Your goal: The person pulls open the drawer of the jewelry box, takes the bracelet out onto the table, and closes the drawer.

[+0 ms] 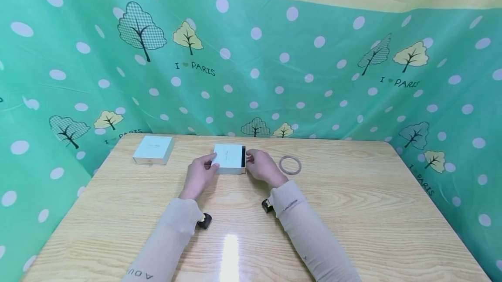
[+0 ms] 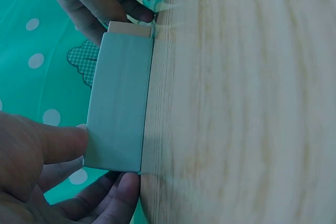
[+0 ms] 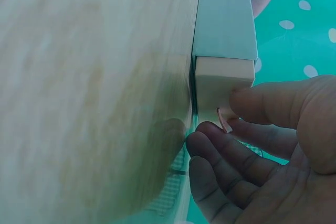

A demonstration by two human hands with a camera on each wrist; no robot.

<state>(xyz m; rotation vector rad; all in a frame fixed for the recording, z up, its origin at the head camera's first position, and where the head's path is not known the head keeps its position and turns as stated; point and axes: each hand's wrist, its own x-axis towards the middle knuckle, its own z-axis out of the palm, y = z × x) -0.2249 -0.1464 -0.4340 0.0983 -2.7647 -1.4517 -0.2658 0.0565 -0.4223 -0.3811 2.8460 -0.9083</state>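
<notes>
A pale blue drawer box (image 1: 228, 160) lies on the table, its inner drawer (image 3: 218, 80) sticking out a little at the right end. A dark strip of the drawer's inside shows from above. My left hand (image 1: 199, 175) grips the sleeve's left end, thumb at the upper edge and fingers low along the end. With thumb and fingers my right hand (image 1: 262, 165) pinches the small ribbon pull (image 3: 224, 120) on the drawer's front. The lower part of the ribbon loop shows between the fingertips.
A second pale blue box (image 1: 154, 150), closed, stands at the table's back left. A pinkish ring-shaped bangle (image 1: 290, 165) lies flat just right of my right hand. Behind the wooden table (image 1: 372, 212) hangs a green dotted curtain (image 1: 255, 73).
</notes>
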